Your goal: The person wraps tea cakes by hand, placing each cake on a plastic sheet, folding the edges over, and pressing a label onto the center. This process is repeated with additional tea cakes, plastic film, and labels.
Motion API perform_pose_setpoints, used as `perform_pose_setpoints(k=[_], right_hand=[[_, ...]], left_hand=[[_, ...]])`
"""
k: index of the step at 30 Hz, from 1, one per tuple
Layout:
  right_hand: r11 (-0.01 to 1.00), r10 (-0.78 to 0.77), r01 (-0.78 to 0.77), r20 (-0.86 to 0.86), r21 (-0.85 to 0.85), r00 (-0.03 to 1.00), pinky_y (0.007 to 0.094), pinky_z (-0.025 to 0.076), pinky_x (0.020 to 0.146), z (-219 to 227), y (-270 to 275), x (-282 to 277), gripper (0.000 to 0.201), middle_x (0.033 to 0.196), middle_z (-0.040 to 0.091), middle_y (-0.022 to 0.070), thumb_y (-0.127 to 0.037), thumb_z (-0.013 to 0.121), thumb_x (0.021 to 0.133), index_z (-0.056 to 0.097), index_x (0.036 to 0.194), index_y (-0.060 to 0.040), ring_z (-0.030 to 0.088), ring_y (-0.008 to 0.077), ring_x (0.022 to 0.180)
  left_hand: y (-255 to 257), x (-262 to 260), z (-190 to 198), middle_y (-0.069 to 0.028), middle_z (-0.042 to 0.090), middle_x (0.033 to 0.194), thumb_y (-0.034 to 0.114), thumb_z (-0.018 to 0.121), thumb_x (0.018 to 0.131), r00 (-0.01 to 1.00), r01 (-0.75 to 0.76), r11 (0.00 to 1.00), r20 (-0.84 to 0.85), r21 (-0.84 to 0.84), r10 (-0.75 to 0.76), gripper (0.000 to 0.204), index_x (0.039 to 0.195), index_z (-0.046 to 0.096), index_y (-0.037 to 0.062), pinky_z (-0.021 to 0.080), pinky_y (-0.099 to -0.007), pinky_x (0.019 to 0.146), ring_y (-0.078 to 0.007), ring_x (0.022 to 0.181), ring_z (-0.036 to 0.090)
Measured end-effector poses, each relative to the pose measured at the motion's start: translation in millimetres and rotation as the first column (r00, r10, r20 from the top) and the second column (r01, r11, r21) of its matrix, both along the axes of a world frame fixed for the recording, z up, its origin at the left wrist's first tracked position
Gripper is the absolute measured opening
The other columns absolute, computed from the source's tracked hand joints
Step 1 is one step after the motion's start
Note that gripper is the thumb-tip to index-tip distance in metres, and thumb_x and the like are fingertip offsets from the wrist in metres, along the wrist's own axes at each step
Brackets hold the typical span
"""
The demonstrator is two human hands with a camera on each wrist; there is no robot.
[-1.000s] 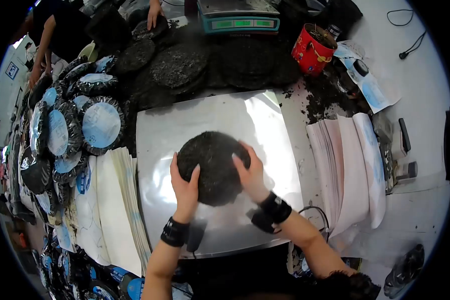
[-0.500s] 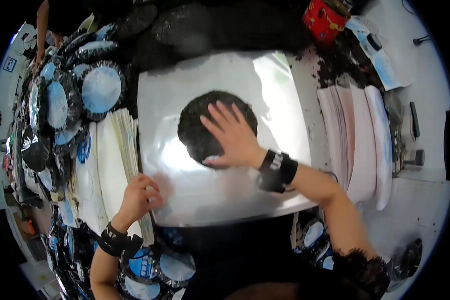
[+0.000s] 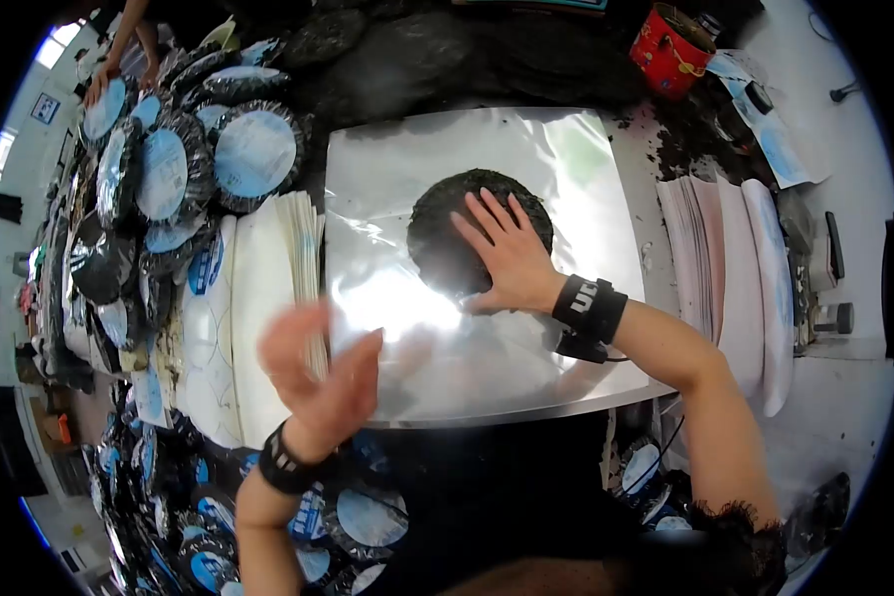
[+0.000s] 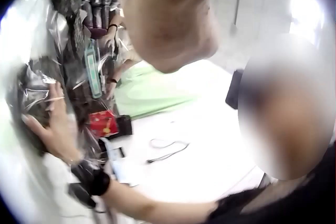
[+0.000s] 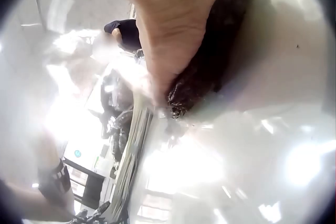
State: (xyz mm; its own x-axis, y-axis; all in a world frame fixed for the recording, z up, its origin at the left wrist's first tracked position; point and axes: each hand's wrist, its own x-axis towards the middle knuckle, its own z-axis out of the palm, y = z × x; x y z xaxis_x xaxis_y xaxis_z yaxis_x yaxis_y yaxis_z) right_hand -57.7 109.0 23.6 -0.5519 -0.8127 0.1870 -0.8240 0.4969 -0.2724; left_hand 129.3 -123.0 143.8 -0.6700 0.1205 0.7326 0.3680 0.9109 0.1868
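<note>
A dark, rough-edged round cake (image 3: 445,223) of pressed, seaweed-like material lies on a shiny metal sheet (image 3: 591,214). My right hand (image 3: 515,260) rests flat on its right half, fingers spread. The right wrist view has the heel of that hand (image 5: 176,29) against the cake's dark edge (image 5: 194,90). Blurred by motion, my left hand (image 3: 318,372) is raised at the sheet's lower left corner, thumb apart from the fingers. Crinkled clear film (image 4: 39,85) glints over the cake in the left wrist view.
Stacked cream sheets (image 3: 268,268) flank the metal sheet on the left, pinkish ones (image 3: 700,268) on the right. Plastic-wrapped cakes with blue labels (image 3: 255,154) pile up at left. More dark cakes (image 3: 412,60) and a red bucket (image 3: 669,55) stand behind. Another person's hands (image 3: 104,79) are far left.
Both hands first held the cake over the sheet. It now lies flat under my right palm. My left hand went left to the cream stack, then rose toward the sheet.
</note>
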Motion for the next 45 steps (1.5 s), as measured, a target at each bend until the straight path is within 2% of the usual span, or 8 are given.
perform_pose_setpoints(k=[4, 11, 18, 20, 24, 29, 33, 45], right_hand=[[0.998, -0.021, 0.022, 0.018, -0.065, 1.000, 0.0544, 0.017, 0.125, -1, 0, -6, 0.117, 0.162, 0.033, 0.0227, -0.069, 0.074, 0.076, 0.030, 0.156, 0.0042, 0.025, 0.0392, 0.153], [0.992, -0.005, 0.054, 0.383, -0.116, 0.924, 0.0558, 0.030, 0.120, -11, 120, 172, 0.062, 0.139, 0.058, 0.0264, -0.043, 0.079, 0.085, 0.066, 0.129, -0.0022, 0.049, 0.0420, 0.138], [0.953, -0.189, 0.163, -0.082, -0.254, 0.979, 0.0591, 0.022, 0.121, -7, 20, 22, 0.090, 0.155, 0.035, 0.0343, -0.043, 0.078, 0.083, 0.041, 0.153, -0.0013, 0.030, 0.0495, 0.146], [0.699, -0.154, 0.544, 0.644, -0.465, 0.749, 0.0598, 0.025, 0.119, -7, 16, 31, 0.081, 0.154, 0.037, 0.0329, -0.039, 0.079, 0.082, 0.049, 0.148, -0.0033, 0.032, 0.0495, 0.145], [0.960, -0.106, 0.103, 0.005, -0.261, 0.994, 0.0548, 0.040, 0.109, 24, 21, 22, 0.071, 0.146, 0.048, 0.0297, -0.030, 0.082, 0.081, 0.058, 0.141, -0.0025, 0.050, 0.0445, 0.131], [0.685, -0.357, 0.645, 0.616, -0.339, 0.703, 0.0473, 0.047, 0.094, -6, 11, 25, 0.055, 0.108, 0.067, 0.0114, -0.030, 0.087, 0.071, 0.069, 0.117, -0.0043, 0.059, 0.0346, 0.105], [0.931, -0.170, 0.099, -0.175, -0.352, 0.970, 0.0449, 0.048, 0.091, 41, 5, -20, 0.054, 0.104, 0.067, 0.0121, -0.030, 0.085, 0.070, 0.070, 0.113, -0.0009, 0.060, 0.0342, 0.104], [0.789, 0.054, 0.036, 0.128, -0.613, 0.990, 0.0488, 0.047, 0.105, 6, 2, -59, 0.042, 0.108, 0.066, 0.0150, -0.039, 0.079, 0.082, 0.066, 0.099, -0.0040, 0.062, 0.0376, 0.102]], left_hand=[[60, -53, -119, -0.0303, 0.044, 0.149, 0.051, 0.094, 0.062, 0.899, 0.055, 0.990, 0.426, 0.131, -0.106, 0.123, 0.151, 0.034, -0.0094, 0.031, -0.0547, 0.117, -0.0448, 0.140, 0.043], [93, -93, -141, -0.0150, 0.067, 0.108, 0.012, 0.069, 0.084, 0.909, -0.231, 0.924, 0.406, 0.305, 0.093, 0.043, 0.126, 0.066, 0.0054, 0.051, -0.0420, 0.080, -0.0336, 0.095, 0.064], [81, -93, -135, -0.0146, 0.055, 0.126, 0.012, 0.075, 0.079, 0.882, -0.231, 0.866, 0.472, 0.443, -0.006, 0.078, 0.148, 0.043, -0.0043, 0.052, -0.0396, 0.089, -0.0320, 0.105, 0.060], [72, -91, -117, -0.0192, 0.044, 0.139, 0.020, 0.083, 0.073, 0.832, -0.196, 0.847, 0.541, 0.495, -0.123, 0.093, 0.151, 0.038, -0.0066, 0.051, -0.0392, 0.095, -0.0325, 0.117, 0.058], [70, -97, -123, -0.0276, 0.043, 0.153, 0.037, 0.094, 0.067, 0.752, -0.141, 0.974, 0.659, 0.177, -0.011, 0.091, 0.141, 0.055, -0.0008, 0.042, -0.0433, 0.112, -0.0389, 0.141, 0.044], [73, -101, -129, -0.0181, 0.049, 0.140, 0.046, 0.094, 0.059, 0.857, -0.268, 0.868, 0.514, 0.418, 0.018, 0.103, 0.143, 0.052, 0.0025, 0.042, -0.0466, 0.105, -0.0338, 0.118, 0.056], [59, -110, -144, -0.0186, 0.051, 0.140, 0.053, 0.094, 0.054, 0.854, -0.124, 0.957, 0.519, 0.262, -0.032, 0.113, 0.149, 0.049, 0.0109, 0.034, -0.0542, 0.111, -0.0410, 0.131, 0.045], [59, -150, -105, -0.0150, 0.057, 0.129, 0.033, 0.094, 0.060, 0.948, -0.021, 0.968, 0.313, 0.250, -0.061, 0.089, 0.139, 0.060, 0.0130, 0.040, -0.0412, 0.100, -0.0300, 0.110, 0.058]])
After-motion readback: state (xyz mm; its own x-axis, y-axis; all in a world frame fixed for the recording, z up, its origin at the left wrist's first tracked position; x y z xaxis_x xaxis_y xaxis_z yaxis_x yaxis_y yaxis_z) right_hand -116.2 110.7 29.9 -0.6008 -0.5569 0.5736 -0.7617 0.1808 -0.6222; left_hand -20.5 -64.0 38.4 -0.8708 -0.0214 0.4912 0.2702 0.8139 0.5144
